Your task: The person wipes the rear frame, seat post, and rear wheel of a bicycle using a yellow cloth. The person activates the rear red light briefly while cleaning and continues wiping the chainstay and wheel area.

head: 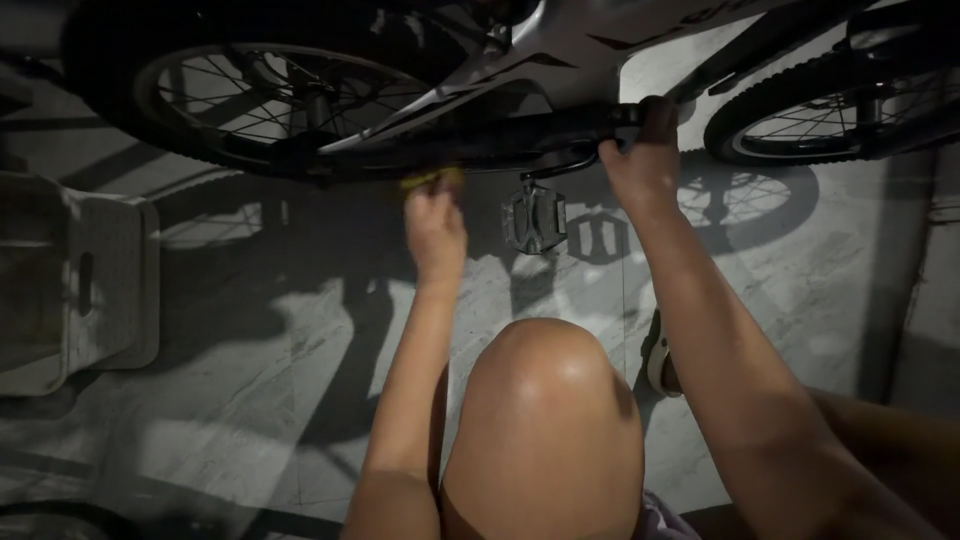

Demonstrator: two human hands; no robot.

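Our left hand (436, 225) pinches a yellow cloth (432, 180) against the bicycle frame (480, 140). Our right hand (640, 150) grips the crank (575, 160); we should hold it steady.

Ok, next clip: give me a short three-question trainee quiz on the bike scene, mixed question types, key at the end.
1. True or false: the right hand grips the dark bar of the bicycle frame.
2. Multiple choice: the small thing in the left hand is (a) red, (b) yellow, (c) blue.
3. Fill in: the pedal hangs between the two ____.

Key
1. True: the fingers wrap over the bar, above the pedal.
2. b: a yellow item is held against the underside of the frame; what it is cannot be told.
3. hands. Behind them, the rear wheel stands over a marble floor.
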